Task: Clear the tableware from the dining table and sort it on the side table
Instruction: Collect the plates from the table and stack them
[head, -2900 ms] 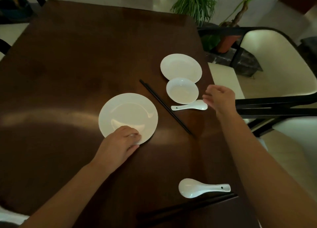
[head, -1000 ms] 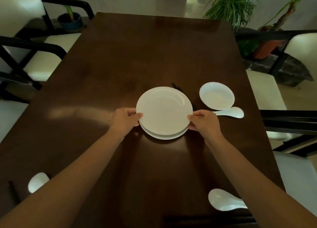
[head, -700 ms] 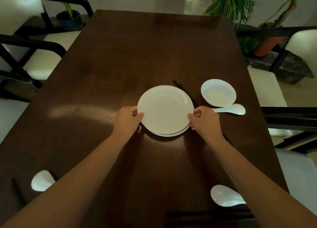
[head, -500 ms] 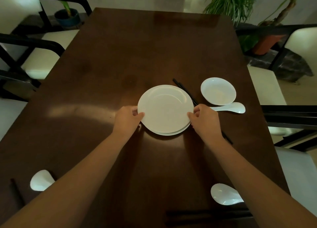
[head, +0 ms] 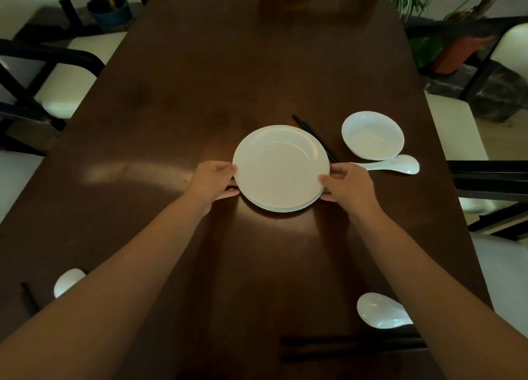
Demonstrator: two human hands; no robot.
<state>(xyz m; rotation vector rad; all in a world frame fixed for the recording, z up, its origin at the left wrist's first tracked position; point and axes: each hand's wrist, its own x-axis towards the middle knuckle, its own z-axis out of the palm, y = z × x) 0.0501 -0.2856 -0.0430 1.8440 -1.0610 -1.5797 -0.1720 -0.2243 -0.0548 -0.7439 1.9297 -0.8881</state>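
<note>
Stacked plates gripped for removal.
Left hand (head: pixel 213 179) and right hand (head: pixel 347 183) had tightened onto the plate stack (head: pixel 281 166), apparently lifted slightly above the dining table (head: pixel 228 65); bowl (head: pixel 373 135) remained.

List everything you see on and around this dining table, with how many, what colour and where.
Dark brown wooden dining table: one, fills the middle of the view.
Round white plates: two stacked, table centre, held at both sides.
Small white bowl: one, right of the plates.
White ceramic soup spoons: three; beside the bowl, near right, near left, partly hidden.
Black chopsticks: one pair behind the plates; dark sticks at the near edge and near left, count unclear.
Cream-cushioned black-framed chairs: left, right.
Potted green plants: far left, far right.
Left hand: fingers on the plates' left rim.
Right hand: fingers on the right rim.
</note>
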